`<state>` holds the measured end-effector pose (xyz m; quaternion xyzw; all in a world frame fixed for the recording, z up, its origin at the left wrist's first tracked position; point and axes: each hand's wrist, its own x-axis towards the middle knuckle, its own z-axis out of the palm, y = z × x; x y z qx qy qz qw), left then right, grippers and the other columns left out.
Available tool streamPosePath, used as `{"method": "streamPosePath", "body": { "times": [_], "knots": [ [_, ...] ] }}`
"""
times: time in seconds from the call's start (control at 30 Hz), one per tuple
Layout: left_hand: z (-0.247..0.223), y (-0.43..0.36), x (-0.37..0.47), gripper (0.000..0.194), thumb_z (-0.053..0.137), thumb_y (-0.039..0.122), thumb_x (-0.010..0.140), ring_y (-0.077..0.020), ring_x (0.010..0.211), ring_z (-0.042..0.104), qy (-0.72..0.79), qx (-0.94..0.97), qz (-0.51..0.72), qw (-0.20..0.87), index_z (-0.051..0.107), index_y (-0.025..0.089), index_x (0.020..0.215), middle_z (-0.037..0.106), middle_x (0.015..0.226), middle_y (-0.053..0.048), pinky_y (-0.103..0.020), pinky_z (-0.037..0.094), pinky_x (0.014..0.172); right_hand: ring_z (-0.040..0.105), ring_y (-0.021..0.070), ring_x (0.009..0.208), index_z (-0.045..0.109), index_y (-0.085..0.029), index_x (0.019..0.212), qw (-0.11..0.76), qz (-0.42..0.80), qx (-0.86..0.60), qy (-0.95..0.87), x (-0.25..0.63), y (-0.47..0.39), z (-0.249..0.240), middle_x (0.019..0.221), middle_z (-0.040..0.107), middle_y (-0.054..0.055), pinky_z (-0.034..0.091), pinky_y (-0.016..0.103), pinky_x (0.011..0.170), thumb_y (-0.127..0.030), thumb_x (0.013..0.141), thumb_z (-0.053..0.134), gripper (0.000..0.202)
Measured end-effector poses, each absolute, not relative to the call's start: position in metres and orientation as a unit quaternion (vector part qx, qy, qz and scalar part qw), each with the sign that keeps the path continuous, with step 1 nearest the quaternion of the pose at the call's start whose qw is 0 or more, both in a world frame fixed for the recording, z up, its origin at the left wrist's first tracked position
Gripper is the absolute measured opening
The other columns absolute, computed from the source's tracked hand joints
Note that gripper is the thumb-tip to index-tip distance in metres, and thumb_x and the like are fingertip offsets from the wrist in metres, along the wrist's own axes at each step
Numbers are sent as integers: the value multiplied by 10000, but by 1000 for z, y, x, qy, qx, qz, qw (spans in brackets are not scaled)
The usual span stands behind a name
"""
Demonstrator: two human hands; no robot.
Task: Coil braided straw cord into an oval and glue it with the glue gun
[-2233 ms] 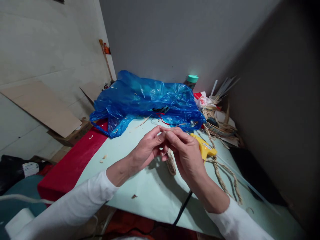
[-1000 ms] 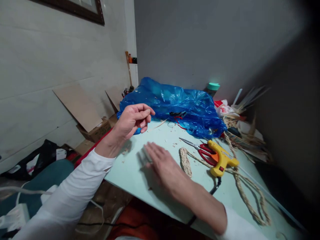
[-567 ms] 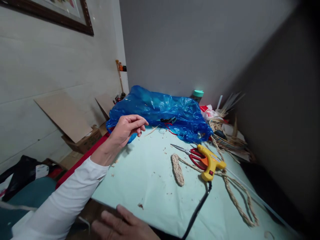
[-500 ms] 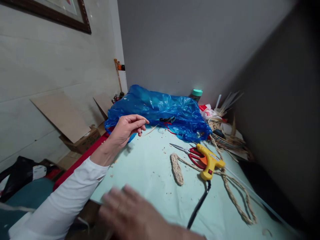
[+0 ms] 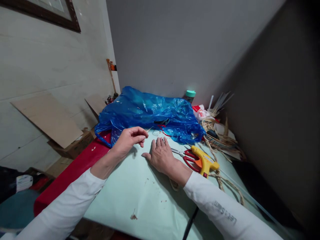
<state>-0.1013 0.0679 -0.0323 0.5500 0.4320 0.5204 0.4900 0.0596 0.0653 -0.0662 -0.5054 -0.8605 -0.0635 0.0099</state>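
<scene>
My left hand (image 5: 131,140) hovers over the near side of the blue bag, thumb and fingers pinched together. A thin pale strand (image 5: 150,129) shows at its fingertips; whether it is gripped I cannot tell. Palm down on the pale green table cover (image 5: 120,196), my right hand (image 5: 161,154) lies flat with fingers stretched. Just right of it are red-handled scissors (image 5: 191,159), their blades partly behind the hand, and a yellow glue gun (image 5: 205,160). Under my right forearm, only the end of a braided straw bundle (image 5: 174,185) peeks out.
A crumpled blue plastic bag (image 5: 150,106) spans the back of the table. Braided straw cord (image 5: 220,180) and a heap of straw scraps (image 5: 222,138) lie right. Small debris (image 5: 133,216) sits near the front edge. A black cable (image 5: 190,223) runs off the front.
My right hand has moved from the blurred lower foreground up and forward onto the table, beside the scissors. The left hand stays pinched, slightly lower. The view has shifted a little right.
</scene>
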Motion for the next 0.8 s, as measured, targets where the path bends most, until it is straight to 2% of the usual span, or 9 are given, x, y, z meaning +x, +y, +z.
{"method": "streamPosePath", "body": {
  "times": [0.13, 0.2, 0.27, 0.33, 0.4, 0.47, 0.57, 0.7, 0.8],
  "knots": [
    [-30, 66, -101, 77, 746, 180, 749, -82, 560, 615, 442, 545, 522, 485, 719, 140, 810, 658, 645, 15, -199, 506, 607, 356, 468, 1396, 489, 118, 1398, 28, -48, -417, -907, 59, 8, -79, 1438, 396, 367, 338, 584, 1165, -637, 973, 542, 869],
    [-28, 63, -101, 95, 753, 197, 746, -84, 513, 597, 446, 539, 521, 488, 712, 143, 812, 649, 618, 21, -202, 505, 547, 361, 465, 1396, 497, 124, 1396, 51, -37, -337, -939, 55, -35, -87, 1447, 400, 344, 401, 557, 1141, -696, 976, 455, 922],
    [-27, 59, -99, 109, 755, 209, 744, -89, 442, 557, 449, 538, 514, 495, 713, 141, 817, 622, 552, 29, -202, 472, 452, 494, 298, 1347, 611, -72, 1351, 97, -24, -191, -976, 50, -66, -90, 1431, 526, 149, 517, 407, 1068, -529, 1075, 340, 599],
    [-25, 55, -95, 107, 752, 205, 744, -91, 375, 517, 451, 543, 501, 501, 720, 128, 810, 603, 488, 27, -196, 420, 374, 468, 91, 1360, 601, -321, 1354, 122, -11, -124, -985, 50, -73, -86, 1442, 525, -100, 492, 243, 1082, -372, 1121, 268, 409],
    [-24, 50, -91, 95, 750, 189, 743, -91, 335, 506, 453, 550, 486, 506, 721, 111, 789, 614, 465, 10, -190, 394, 342, 384, 228, 1434, 554, -117, 1422, 143, -10, -192, -971, 56, -55, -79, 1509, 448, 90, 405, 333, 1176, -526, 1047, 448, 564],
    [-22, 46, -87, 88, 749, 182, 741, -97, 324, 522, 452, 555, 477, 511, 708, 108, 761, 631, 472, 0, -190, 404, 337, 298, 436, 1439, 454, 101, 1439, 138, -11, -322, -937, 65, -29, -74, 1498, 322, 337, 367, 561, 1161, -505, 1004, 553, 753],
    [-22, 45, -84, 126, 758, 214, 736, -105, 342, 550, 442, 553, 479, 519, 671, 123, 742, 668, 542, -6, -203, 438, 328, 306, 523, 1394, 466, 179, 1384, 117, -3, -386, -915, 72, -17, -79, 1423, 331, 437, 343, 646, 1130, -468, 994, 587, 765],
    [-25, 46, -82, 177, 762, 252, 738, -70, 312, 489, 425, 546, 488, 532, 620, 147, 730, 651, 573, 19, -200, 421, 296, 313, 398, 1444, 507, 45, 1418, 124, 18, -250, -960, 61, -64, -98, 1493, 392, 280, 309, 479, 1221, -591, 972, 577, 781],
    [-27, 45, -80, 209, 763, 265, 728, -33, 290, 386, 412, 543, 491, 543, 578, 168, 722, 629, 581, 44, -200, 414, 281, 371, 135, 1430, 514, -197, 1438, 167, 59, -101, -979, 60, -92, -104, 1509, 463, 10, 283, 232, 1224, -412, 1095, 410, 418]
  ]
}}
